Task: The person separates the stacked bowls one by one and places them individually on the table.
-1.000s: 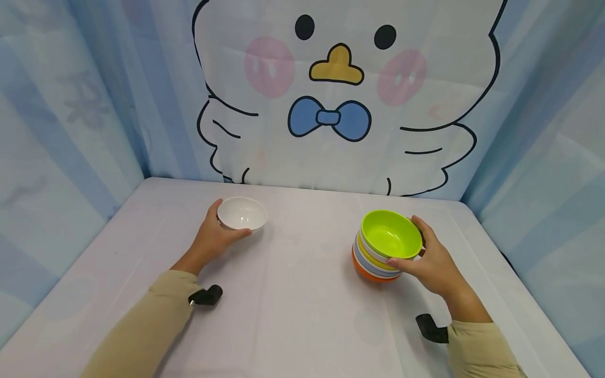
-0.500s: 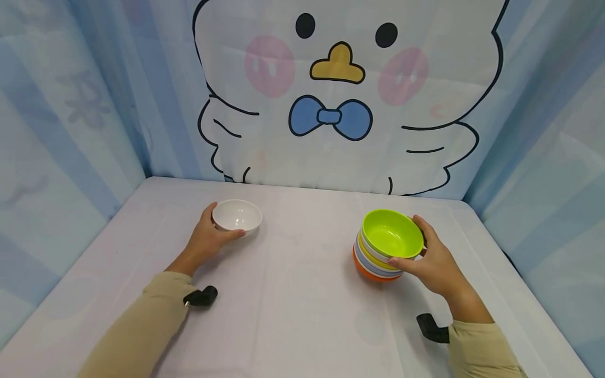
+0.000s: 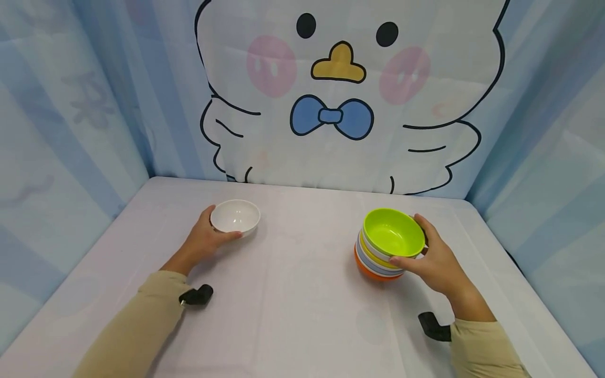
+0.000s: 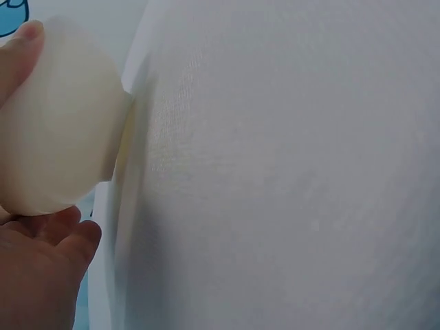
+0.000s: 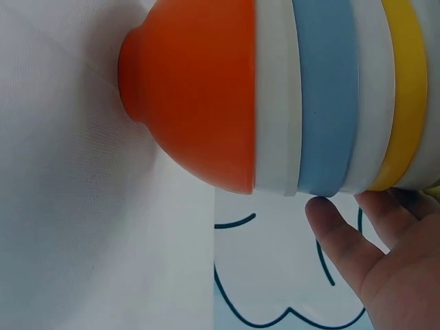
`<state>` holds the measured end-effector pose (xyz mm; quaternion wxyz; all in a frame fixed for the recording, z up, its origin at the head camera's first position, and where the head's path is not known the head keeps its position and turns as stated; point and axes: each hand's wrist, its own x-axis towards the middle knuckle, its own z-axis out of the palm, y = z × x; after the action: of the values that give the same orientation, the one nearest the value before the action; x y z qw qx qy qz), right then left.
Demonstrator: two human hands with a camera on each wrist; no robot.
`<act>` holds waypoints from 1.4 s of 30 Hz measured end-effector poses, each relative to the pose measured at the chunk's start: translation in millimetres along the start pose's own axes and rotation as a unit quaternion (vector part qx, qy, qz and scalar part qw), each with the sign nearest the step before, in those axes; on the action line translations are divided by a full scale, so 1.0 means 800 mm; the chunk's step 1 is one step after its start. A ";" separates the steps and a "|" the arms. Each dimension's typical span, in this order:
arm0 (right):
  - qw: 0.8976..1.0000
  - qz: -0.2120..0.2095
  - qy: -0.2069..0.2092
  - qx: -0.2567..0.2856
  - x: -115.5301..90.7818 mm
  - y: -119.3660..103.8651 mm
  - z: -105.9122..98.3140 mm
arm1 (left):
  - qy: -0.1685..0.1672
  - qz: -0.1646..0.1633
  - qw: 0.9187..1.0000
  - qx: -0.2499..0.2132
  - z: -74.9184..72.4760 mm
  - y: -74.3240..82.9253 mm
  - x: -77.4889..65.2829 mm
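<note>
At the left of the table, my left hand [image 3: 204,236] holds a white bowl [image 3: 236,216] by its side, thumb in front and fingers behind. The left wrist view shows the outside of this white bowl [image 4: 62,124], its foot right at the tabletop. To the right stands a stack of nested bowls, slightly tilted, with a lime green bowl [image 3: 393,232] on top. Below it come white, yellow and blue bands, down to an orange bowl [image 5: 192,89] at the bottom. My right hand [image 3: 432,260] grips the stack near its top, thumb in front, fingers round the far side.
A white cloth covers the table [image 3: 302,304]. Behind it hangs a curtain [image 3: 331,163] with a cartoon animal, and blue striped curtains close off both sides. A black camera mount [image 3: 196,295] sticks out from the left wrist, another mount [image 3: 434,326] from the right.
My left hand has shifted slightly to the left and nearer with the white bowl. My right hand and the stack stay where they were.
</note>
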<state>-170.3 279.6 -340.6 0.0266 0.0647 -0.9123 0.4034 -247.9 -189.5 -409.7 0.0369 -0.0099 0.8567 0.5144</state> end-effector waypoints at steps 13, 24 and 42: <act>1.000 0.004 0.000 0.000 0.000 0.001 -0.001 | -0.003 -0.001 1.000 0.014 0.000 -0.004 0.001; 1.000 0.003 0.001 0.002 -0.002 0.001 0.000 | 0.008 0.002 1.000 0.014 -0.003 -0.006 0.005; 1.000 0.001 0.001 0.000 0.000 0.001 -0.001 | 0.041 -0.025 0.999 0.022 -0.006 -0.008 0.013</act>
<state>-170.0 280.4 -340.8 0.0269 0.0632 -0.9123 0.4036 -258.0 -196.2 -413.7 0.0152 -0.0516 0.8679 0.4939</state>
